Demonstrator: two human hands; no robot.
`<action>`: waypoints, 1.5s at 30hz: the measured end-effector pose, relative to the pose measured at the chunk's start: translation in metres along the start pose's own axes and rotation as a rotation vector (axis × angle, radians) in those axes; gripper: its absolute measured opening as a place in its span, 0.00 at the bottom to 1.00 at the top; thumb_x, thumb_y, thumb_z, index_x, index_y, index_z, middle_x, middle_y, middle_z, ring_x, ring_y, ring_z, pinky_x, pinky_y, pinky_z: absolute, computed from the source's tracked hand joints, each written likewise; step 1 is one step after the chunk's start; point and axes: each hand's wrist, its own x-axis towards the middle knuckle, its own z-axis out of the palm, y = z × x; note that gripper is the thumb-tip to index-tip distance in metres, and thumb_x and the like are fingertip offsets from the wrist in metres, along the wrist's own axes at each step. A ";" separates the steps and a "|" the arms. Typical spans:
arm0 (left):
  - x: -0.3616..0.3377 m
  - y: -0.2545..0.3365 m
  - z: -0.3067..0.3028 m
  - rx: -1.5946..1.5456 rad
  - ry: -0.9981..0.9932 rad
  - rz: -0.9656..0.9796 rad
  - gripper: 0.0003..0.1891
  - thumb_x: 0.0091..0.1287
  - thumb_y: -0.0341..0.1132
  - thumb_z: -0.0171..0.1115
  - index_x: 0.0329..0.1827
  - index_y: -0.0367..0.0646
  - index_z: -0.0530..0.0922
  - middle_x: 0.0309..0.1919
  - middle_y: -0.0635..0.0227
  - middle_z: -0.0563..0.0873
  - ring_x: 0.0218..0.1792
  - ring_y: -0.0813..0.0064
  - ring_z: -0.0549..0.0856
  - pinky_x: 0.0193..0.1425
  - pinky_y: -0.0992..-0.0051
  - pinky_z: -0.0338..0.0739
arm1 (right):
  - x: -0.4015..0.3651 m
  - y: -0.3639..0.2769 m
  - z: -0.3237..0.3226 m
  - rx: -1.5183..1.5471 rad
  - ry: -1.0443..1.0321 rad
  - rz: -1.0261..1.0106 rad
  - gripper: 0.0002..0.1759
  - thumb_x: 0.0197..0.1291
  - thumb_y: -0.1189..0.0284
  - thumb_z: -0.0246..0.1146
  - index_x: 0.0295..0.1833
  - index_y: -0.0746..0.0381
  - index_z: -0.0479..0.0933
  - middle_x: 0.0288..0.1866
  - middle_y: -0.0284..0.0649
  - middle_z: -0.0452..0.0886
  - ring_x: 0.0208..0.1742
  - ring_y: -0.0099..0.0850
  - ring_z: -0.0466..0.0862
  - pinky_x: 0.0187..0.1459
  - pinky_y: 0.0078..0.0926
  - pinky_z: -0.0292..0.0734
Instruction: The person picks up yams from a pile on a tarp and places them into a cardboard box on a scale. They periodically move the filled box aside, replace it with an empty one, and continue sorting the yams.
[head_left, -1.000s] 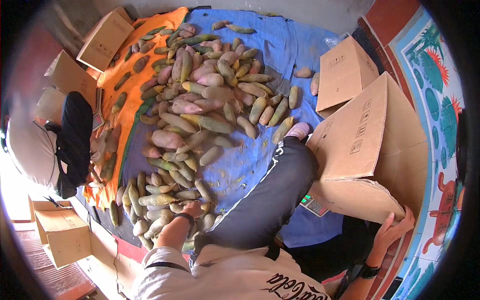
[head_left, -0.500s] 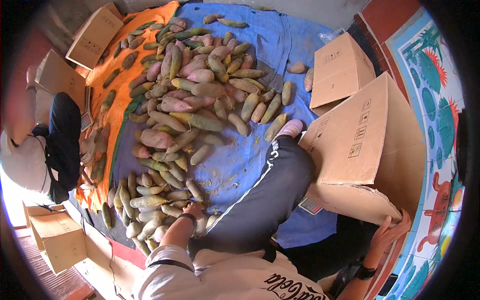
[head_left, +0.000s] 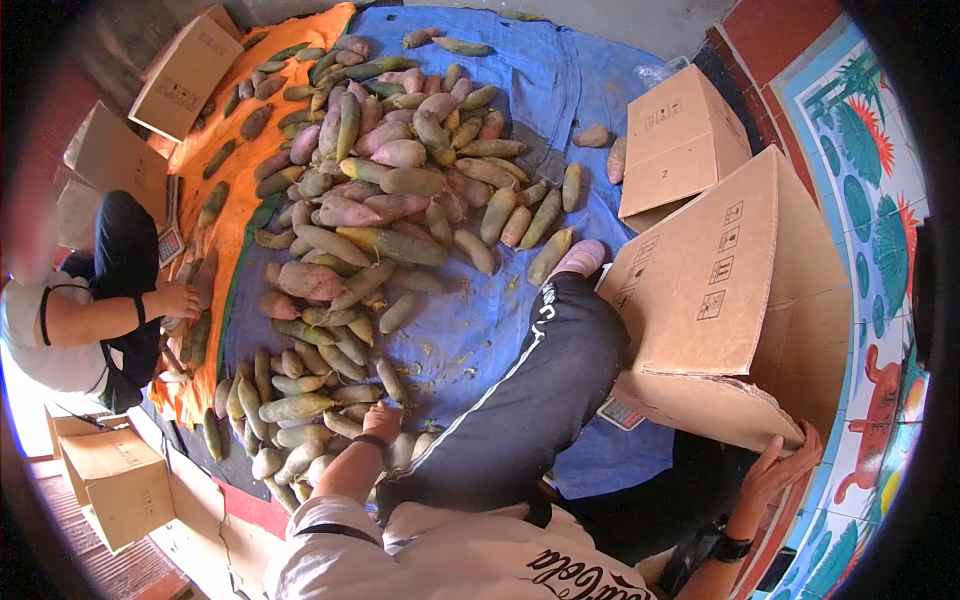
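Tubers (head_left: pixel 300 405) lie heaped on the blue tarp (head_left: pixel 590 90), directly under and ahead of your left hand (head_left: pixel 385 420). That hand rests fingers-down among them; whether it grips one cannot be told. Your right hand (head_left: pixel 785 462) is spread open, fingertips against the lower flap of the cardboard box (head_left: pixel 720 270) just above it. Left of the heap, a co-worker's hand (head_left: pixel 180 300) touches other tubers.

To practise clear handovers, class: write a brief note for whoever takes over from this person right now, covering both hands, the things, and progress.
Left hand: down on the near tubers; grip unclear.
Right hand: gripping the flap of the large cardboard box.
Main pile lies loose on the blue tarp; scale by the knee.
Done: cannot tell, box inside hidden. Left: every visible tuber lies outside a box.
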 end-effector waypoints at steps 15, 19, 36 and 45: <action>-0.012 0.024 -0.169 -0.501 0.714 -0.015 0.06 0.56 0.34 0.61 0.36 0.50 0.79 0.35 0.52 0.76 0.37 0.51 0.79 0.42 0.59 0.76 | -0.003 0.004 0.003 0.011 0.037 -0.011 0.26 0.67 0.57 0.49 0.57 0.70 0.65 0.53 0.56 0.67 0.55 0.50 0.68 0.58 0.48 0.60; 0.001 0.021 -0.171 -0.537 0.840 -0.043 0.06 0.56 0.33 0.61 0.36 0.49 0.79 0.35 0.51 0.76 0.36 0.50 0.79 0.42 0.58 0.75 | -0.003 0.004 0.002 -0.001 0.041 -0.025 0.26 0.67 0.57 0.49 0.57 0.70 0.65 0.53 0.56 0.67 0.55 0.50 0.68 0.58 0.48 0.61; 0.034 0.015 -0.140 -0.511 0.538 -0.034 0.29 0.55 0.35 0.63 0.60 0.44 0.63 0.49 0.49 0.76 0.52 0.50 0.77 0.55 0.60 0.72 | 0.000 0.002 0.002 0.020 0.044 -0.039 0.25 0.66 0.59 0.50 0.57 0.69 0.65 0.51 0.54 0.68 0.53 0.49 0.69 0.57 0.47 0.62; 0.029 0.017 -0.165 -0.604 0.408 -0.258 0.36 0.55 0.35 0.61 0.68 0.44 0.57 0.54 0.48 0.76 0.54 0.53 0.77 0.58 0.62 0.72 | -0.001 0.002 0.002 0.026 0.033 -0.029 0.25 0.66 0.58 0.49 0.57 0.69 0.65 0.51 0.55 0.68 0.54 0.49 0.69 0.56 0.47 0.61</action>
